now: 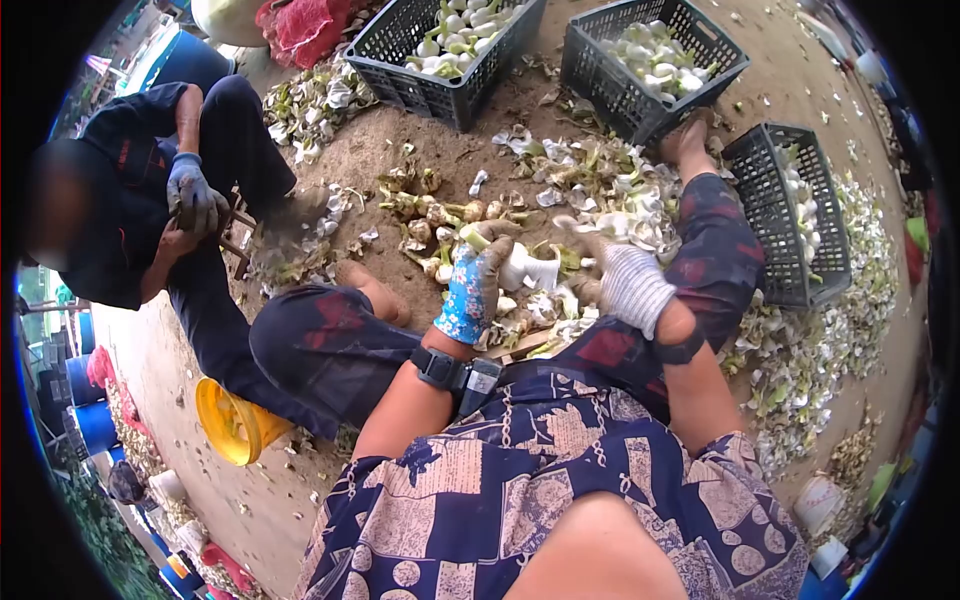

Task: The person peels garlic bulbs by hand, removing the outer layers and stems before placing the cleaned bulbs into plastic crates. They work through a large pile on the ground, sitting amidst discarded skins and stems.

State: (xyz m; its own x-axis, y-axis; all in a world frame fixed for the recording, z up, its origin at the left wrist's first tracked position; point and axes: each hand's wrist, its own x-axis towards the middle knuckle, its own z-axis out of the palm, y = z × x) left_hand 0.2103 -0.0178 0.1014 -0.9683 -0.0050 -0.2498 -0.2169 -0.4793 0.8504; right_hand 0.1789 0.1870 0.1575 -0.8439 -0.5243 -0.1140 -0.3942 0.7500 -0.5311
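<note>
My left hand (475, 283), in a blue flowered glove with soiled fingertips, is closed round a garlic bulb (474, 238); only its pale green-white stem end shows. My right hand (632, 285) wears a white striped knitted glove. Its fingers are apart and point toward the left hand, with nothing plainly held. White peeled garlic (530, 270) and loose skins lie low between the two hands. Just beyond the left hand is a small heap of brownish unpeeled garlic bulbs (430, 210).
Dark plastic crates (455, 100) of white garlic stand ahead, with another crate (800, 225) at the right. Garlic peelings (610, 190) cover the ground between my legs. On the left sits a co-worker (130, 190) in dark clothes and gloves, near a yellow bucket (228, 425).
</note>
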